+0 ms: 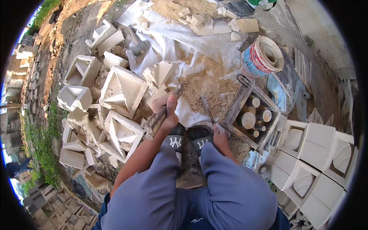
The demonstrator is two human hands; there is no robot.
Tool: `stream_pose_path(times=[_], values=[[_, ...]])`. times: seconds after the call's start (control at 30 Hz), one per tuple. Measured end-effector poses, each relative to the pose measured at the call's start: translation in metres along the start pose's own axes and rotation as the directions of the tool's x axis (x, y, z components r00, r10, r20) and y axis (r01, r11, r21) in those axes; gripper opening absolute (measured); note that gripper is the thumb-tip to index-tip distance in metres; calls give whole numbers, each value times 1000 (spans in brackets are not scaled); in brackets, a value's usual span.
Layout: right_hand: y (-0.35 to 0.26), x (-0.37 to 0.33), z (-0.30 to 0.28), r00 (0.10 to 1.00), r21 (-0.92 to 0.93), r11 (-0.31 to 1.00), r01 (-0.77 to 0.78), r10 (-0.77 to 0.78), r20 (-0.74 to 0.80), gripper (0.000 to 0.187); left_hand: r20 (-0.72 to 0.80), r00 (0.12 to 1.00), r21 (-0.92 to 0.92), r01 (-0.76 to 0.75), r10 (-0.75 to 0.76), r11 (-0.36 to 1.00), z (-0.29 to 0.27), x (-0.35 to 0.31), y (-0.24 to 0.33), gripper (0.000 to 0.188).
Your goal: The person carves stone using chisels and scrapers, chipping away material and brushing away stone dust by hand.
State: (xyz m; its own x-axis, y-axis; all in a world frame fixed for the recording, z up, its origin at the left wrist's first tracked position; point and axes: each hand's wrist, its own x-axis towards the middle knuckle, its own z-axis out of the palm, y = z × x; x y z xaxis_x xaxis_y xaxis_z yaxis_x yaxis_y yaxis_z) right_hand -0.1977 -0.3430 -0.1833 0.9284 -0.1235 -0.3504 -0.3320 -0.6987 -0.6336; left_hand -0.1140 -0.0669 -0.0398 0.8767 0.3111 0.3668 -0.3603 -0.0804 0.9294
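Observation:
My left hand (170, 113) is closed round a cement-crusted bar (156, 122), tilted up and away from me in front of my left foot; its material is hard to tell. My right hand (220, 137) grips the near end of a thin, dark, flat metal strip (207, 107), whose far end points away over the sandy ground. Right of that hand stands a worn box mould (229, 115) with several round-topped cylinders (248, 120) inside. Broken pale concrete blocks (123, 91) with triangular hollows lie left of my left hand.
A hammer-like tool (138, 48) lies among the rubble beyond the broken blocks. A red and blue paint bucket (257, 59) stands past the mould. White sheeting (165, 42) with sand and block fragments (197, 20) spreads ahead. Stacked cast blocks (306, 153) line the right side.

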Motion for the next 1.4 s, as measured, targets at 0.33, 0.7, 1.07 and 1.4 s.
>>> stream_pose_path(times=[0.33, 0.7, 1.07, 1.4], values=[[-17, -1, -15, 966, 64, 995, 70, -84, 245, 51, 8, 1000, 5, 25, -25, 1000, -3, 4, -2, 52], [-26, -9, -14, 967, 241, 950, 199, -230, 106, 56, -15, 1000, -59, 18, -19, 998, -11, 7, 0, 51], [-28, 2, -13, 972, 38, 997, 65, -72, 225, 57, -35, 999, -19, 17, -18, 1000, -5, 4, 0, 52], [-107, 6, -95, 960, -79, 996, 43, -19, 280, 50, 73, 991, -26, 115, -113, 993, -11, 19, 1, 51]])
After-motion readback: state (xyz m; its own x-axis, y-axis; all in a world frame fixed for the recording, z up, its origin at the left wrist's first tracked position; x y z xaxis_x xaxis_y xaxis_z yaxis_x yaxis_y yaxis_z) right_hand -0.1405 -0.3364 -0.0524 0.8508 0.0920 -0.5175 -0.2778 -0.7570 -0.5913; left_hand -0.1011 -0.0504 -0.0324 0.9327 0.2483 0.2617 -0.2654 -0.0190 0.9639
